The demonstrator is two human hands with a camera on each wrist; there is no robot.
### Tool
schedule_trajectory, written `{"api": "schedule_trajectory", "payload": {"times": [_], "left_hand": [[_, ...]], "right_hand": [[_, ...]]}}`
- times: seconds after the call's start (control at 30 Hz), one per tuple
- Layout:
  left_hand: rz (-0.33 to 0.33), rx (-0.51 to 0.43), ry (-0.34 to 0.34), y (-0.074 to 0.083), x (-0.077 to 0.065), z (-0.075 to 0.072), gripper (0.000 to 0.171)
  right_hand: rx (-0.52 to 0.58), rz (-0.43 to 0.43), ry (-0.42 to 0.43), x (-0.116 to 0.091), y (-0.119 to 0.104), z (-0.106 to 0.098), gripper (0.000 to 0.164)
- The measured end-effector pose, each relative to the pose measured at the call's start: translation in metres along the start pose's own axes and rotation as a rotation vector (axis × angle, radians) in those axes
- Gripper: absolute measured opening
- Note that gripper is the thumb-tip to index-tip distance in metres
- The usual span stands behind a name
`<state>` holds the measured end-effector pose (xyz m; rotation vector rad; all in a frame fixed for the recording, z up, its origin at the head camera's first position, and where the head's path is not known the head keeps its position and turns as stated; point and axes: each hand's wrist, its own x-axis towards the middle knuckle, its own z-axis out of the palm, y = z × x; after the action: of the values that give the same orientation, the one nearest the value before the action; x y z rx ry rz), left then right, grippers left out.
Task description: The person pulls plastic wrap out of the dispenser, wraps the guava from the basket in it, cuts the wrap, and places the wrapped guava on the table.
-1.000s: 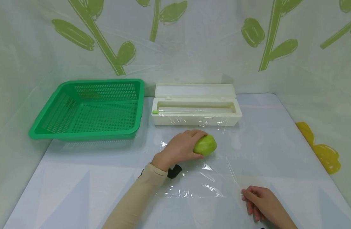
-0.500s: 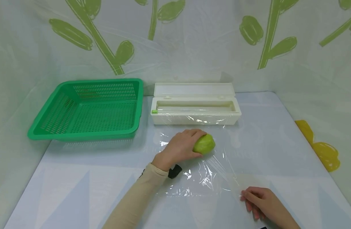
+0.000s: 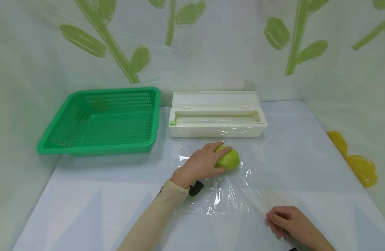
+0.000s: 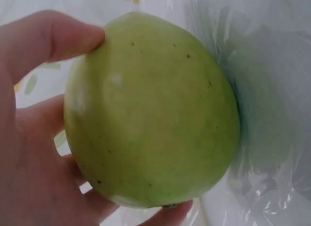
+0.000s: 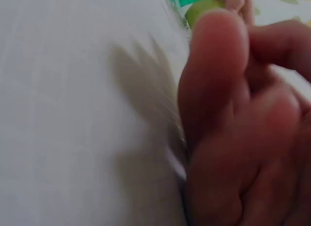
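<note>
My left hand [image 3: 200, 164] grips a green guava [image 3: 231, 160] from its left side, fingers over the top and thumb along the near side. In the left wrist view the guava [image 4: 155, 114] has smooth pale skin with dark specks. It rests on a clear sheet of plastic wrap [image 3: 217, 200] spread on the table. At the sheet's near right corner, my right hand [image 3: 289, 221] pinches the film between thumb and index finger, drawing creases toward it. The sheet runs back to the white wrap dispenser [image 3: 217, 131], whose lid stands up and whose roll shows inside.
A green plastic basket [image 3: 98, 150] stands at the back left, beside the dispenser. Behind the table [image 3: 305, 157] hangs a pale cloth with a green leaf print [image 3: 107, 38]. The table's right edge borders yellow printed shapes [image 3: 362, 170].
The wrap's creases have shifted and now run as a tight fold toward my right hand. My left fingers have spread a little over the guava. Both hands stay nearly in place.
</note>
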<state>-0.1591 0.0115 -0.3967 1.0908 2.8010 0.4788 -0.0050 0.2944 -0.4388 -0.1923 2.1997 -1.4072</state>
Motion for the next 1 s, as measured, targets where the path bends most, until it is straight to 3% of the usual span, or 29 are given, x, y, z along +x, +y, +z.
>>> {"api": "schedule_trajectory", "payload": {"times": [0.2, 0.47, 0.67, 0.87, 1.0], "left_hand": [[0.015, -0.009, 0.007, 0.006, 0.001, -0.002, 0.058], [0.022, -0.017, 0.014, 0.007, -0.002, -0.005, 0.057], [0.044, -0.011, 0.001, 0.004, -0.003, -0.005, 0.058], [0.019, -0.071, 0.004, 0.004, -0.002, -0.007, 0.061], [0.005, -0.111, -0.002, 0.005, -0.002, -0.007, 0.061]], "right_hand": [[-0.026, -0.188, -0.016, -0.001, -0.011, 0.001, 0.021], [0.107, -0.514, -0.084, 0.018, -0.034, 0.002, 0.030], [0.109, -0.583, -0.082, 0.034, -0.057, 0.004, 0.030], [0.092, -0.667, -0.009, 0.053, -0.078, 0.007, 0.032], [0.069, -0.642, 0.042, 0.066, -0.094, 0.008, 0.028]]}}
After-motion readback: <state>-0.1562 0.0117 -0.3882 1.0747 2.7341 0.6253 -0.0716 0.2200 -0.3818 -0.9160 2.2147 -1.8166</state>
